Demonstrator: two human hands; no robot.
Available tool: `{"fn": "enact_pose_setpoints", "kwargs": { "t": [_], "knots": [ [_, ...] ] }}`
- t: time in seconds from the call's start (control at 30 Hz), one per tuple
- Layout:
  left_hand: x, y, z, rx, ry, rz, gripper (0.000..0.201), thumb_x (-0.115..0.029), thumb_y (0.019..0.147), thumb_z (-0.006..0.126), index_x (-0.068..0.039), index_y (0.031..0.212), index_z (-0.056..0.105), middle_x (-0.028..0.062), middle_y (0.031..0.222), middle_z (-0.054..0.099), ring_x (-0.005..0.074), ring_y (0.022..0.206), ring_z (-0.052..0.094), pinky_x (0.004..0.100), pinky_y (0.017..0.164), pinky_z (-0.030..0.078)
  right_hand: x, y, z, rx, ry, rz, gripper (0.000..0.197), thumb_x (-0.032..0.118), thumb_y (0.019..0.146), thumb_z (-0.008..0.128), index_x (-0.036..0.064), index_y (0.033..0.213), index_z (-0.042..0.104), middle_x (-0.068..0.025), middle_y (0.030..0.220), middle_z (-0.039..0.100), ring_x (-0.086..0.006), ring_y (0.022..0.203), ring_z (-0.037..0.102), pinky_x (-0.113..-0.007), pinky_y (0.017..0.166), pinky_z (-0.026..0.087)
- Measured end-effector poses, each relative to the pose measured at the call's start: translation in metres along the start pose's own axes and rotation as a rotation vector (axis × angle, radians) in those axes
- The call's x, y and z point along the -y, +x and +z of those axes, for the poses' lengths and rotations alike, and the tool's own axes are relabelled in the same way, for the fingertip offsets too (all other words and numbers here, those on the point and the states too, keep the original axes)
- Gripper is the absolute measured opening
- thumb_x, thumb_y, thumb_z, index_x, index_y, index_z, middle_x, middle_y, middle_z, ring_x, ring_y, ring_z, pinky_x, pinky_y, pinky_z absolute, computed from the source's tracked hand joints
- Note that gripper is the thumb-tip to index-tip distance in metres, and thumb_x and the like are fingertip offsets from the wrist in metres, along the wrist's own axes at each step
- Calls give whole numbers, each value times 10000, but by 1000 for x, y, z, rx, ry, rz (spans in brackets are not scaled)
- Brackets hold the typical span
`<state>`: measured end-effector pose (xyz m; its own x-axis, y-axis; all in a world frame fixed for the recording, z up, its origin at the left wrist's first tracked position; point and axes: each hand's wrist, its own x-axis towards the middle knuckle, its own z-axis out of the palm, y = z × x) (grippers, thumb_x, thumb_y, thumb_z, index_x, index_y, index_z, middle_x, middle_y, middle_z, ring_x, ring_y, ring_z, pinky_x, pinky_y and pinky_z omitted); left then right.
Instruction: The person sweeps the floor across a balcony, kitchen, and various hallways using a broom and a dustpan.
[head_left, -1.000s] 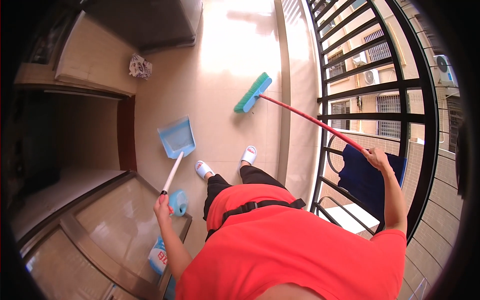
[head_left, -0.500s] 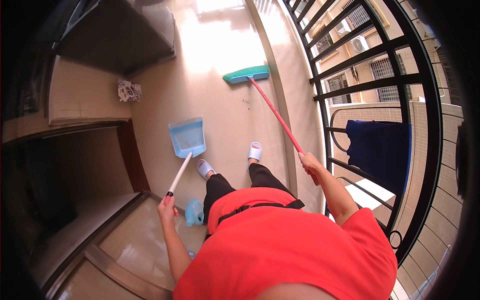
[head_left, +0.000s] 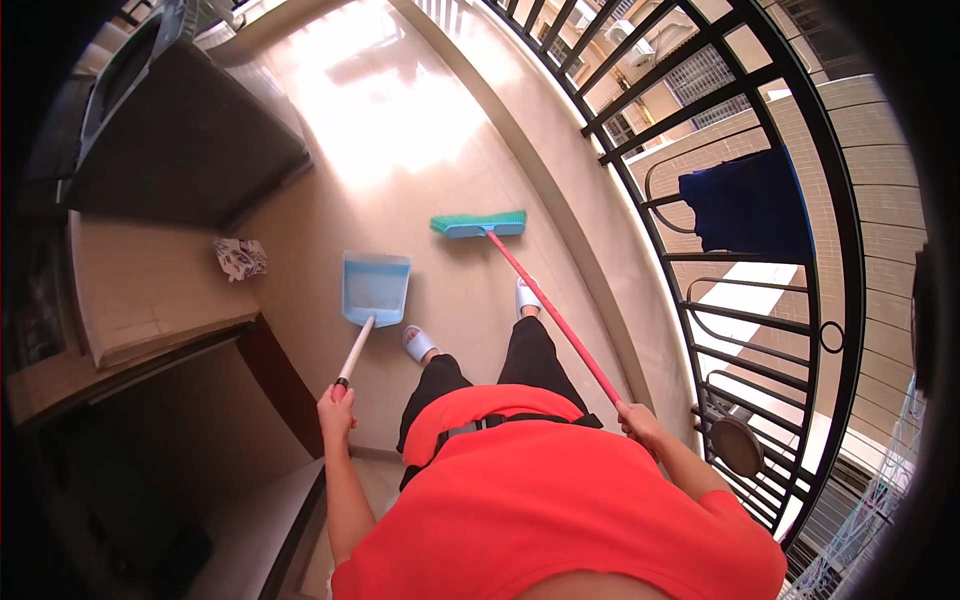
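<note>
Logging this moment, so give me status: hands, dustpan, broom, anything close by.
Left hand gripping dustpan handle. Right hand gripping red broom handle. Broom head right of dustpan, apart. Right slipper partly behind broom handle.

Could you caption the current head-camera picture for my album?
Left hand holding a blue long-handled dustpan, right hand a red-handled broom, over a partly sunlit floor.

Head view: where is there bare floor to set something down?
The widest bare stretch of floor lies beyond the dustpan and broom head, between the dark boxy unit and the ledge, though glare washes out part. A smaller patch lies between the slippers. Crowded: the dustpan beside the left slipper, and the red handle crossing the right one.
</note>
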<state>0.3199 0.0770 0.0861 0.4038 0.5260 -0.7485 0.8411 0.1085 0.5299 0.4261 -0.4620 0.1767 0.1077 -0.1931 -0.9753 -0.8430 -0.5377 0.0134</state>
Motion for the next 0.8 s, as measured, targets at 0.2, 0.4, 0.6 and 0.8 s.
{"fn": "enact_pose_setpoints", "kwargs": {
  "t": [0.2,0.4,0.6,0.8],
  "knots": [
    [3,30,-52,33,150,85,559,-204,759,626,-3,1247,440,75,667,541,131,386,469,262,353,388,-6,-34,72,-96,142,-86,411,447,893,387,73,737,459,22,523,378,-91,391,343,-263,369,299],
    [5,38,-61,73,232,89,583,-237,743,640,-15,1248,450,99,740,588,149,432,507,271,396,419,49,16,94,14,367,-47,396,453,910,361,95,749,410,29,519,355,-84,383,308,-252,360,304],
    [9,42,-57,75,360,108,599,-282,720,651,-24,1231,473,149,866,624,211,595,597,314,537,473,64,-3,134,328,678,47,392,451,927,331,106,746,375,46,510,315,-63,380,273,-224,338,269],
    [-10,45,-37,163,497,171,592,-311,710,647,-17,1200,495,194,995,611,308,890,606,367,760,465,47,-51,146,542,911,56,412,475,926,321,101,767,388,56,507,297,-50,370,260,-205,319,247]
  ]
}}
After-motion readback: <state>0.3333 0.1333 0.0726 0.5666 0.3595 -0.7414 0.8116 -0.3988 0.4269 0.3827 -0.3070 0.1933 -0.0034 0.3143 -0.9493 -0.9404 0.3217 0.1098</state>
